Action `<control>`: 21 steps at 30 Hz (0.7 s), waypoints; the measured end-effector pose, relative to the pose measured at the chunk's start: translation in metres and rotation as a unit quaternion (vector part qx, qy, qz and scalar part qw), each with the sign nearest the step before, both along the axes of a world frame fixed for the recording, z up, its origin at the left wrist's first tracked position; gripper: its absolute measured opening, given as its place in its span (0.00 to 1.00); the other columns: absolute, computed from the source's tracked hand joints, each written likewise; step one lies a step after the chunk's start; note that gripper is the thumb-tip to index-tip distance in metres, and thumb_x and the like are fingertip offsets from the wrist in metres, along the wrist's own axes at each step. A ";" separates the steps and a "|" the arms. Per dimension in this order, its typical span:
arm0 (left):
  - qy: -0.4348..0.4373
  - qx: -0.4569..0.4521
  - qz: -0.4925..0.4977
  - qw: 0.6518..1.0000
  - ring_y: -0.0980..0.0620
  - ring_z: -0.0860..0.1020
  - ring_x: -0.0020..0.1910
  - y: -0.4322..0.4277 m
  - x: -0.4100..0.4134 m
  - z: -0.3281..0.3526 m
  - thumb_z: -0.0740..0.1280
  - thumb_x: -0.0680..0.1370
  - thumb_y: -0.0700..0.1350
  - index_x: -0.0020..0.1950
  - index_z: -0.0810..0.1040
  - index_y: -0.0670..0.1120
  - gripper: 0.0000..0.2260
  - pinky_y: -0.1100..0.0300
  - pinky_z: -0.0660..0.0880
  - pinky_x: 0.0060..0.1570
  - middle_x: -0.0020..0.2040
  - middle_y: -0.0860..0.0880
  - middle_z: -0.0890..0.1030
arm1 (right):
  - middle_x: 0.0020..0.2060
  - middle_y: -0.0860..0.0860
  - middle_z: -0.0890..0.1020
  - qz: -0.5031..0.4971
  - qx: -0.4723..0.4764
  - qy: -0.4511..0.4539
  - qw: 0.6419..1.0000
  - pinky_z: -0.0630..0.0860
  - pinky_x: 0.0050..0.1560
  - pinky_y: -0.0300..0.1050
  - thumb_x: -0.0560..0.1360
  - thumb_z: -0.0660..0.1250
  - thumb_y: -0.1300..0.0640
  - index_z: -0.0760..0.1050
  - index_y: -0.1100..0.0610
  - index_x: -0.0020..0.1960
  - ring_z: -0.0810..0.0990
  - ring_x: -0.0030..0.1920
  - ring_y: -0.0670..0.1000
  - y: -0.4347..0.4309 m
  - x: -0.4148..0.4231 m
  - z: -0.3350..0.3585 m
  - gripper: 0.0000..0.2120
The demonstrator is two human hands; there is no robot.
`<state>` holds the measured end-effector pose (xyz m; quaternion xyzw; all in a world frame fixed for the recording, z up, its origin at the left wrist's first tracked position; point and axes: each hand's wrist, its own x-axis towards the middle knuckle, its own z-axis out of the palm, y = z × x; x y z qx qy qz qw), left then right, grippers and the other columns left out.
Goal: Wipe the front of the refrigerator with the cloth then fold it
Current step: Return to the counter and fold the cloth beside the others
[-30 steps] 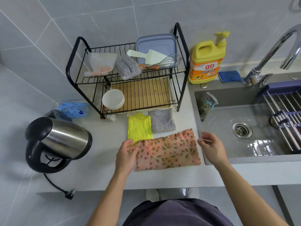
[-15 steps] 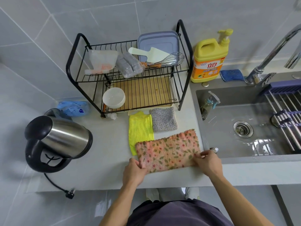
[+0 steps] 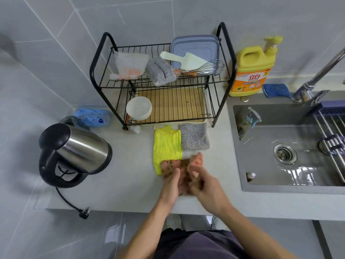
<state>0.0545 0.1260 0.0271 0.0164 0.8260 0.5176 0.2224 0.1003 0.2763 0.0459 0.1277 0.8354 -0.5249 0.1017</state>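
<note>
Your hands have come together since the earlier frame, and the floral cloth (image 3: 171, 164) now lies doubled near the counter (image 3: 112, 193)'s front edge. Your left hand (image 3: 170, 186) rests on it; whether it pinches, I cannot tell. Your right hand (image 3: 204, 182) grips the carried end. Match the edges before pressing the crease.

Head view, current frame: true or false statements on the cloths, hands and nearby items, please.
1. The left hand and right hand are both at the floral cloth. True.
2. The yellow cloth hangs on the rack. False: the yellow cloth lies on the counter, beside the grey dotted cloth.
3. The kettle stands left of the cloths. True.
4. The white bowl sits on the top shelf. False: the white bowl sits on the lower shelf of the rack.
</note>
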 end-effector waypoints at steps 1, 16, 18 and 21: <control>-0.027 0.028 0.021 0.999 0.53 0.85 0.48 -0.001 0.001 -0.002 0.55 0.88 0.52 0.62 0.84 0.45 0.20 0.63 0.79 0.42 0.51 0.47 0.87 | 0.41 0.38 0.76 0.060 0.011 -0.009 0.998 0.71 0.46 0.36 0.77 0.72 0.56 0.71 0.45 0.73 0.72 0.39 0.39 -0.009 0.000 -0.005 0.26; -0.053 -0.084 0.101 0.990 0.55 0.79 0.64 -0.038 0.002 -0.023 0.64 0.85 0.43 0.82 0.62 0.57 0.26 0.60 0.75 0.62 0.70 0.55 0.79 | 0.50 0.42 0.71 0.100 0.121 -0.040 0.987 0.72 0.49 0.40 0.83 0.64 0.53 0.67 0.50 0.78 0.74 0.44 0.44 -0.011 0.011 -0.025 0.24; -0.034 -0.137 0.118 0.983 0.54 0.80 0.57 -0.041 0.005 -0.026 0.68 0.84 0.46 0.81 0.63 0.55 0.27 0.63 0.73 0.54 0.61 0.53 0.82 | 0.54 0.48 0.72 0.099 0.139 -0.077 0.982 0.75 0.55 0.46 0.83 0.63 0.53 0.67 0.51 0.78 0.78 0.52 0.52 -0.008 0.008 -0.026 0.24; -0.044 -0.068 0.150 0.985 0.55 0.81 0.58 -0.038 0.001 -0.030 0.73 0.79 0.44 0.79 0.66 0.60 0.31 0.60 0.76 0.57 0.61 0.53 0.82 | 0.59 0.52 0.74 0.105 0.166 -0.114 0.974 0.75 0.58 0.48 0.83 0.62 0.52 0.68 0.52 0.76 0.78 0.59 0.56 -0.005 0.007 -0.029 0.22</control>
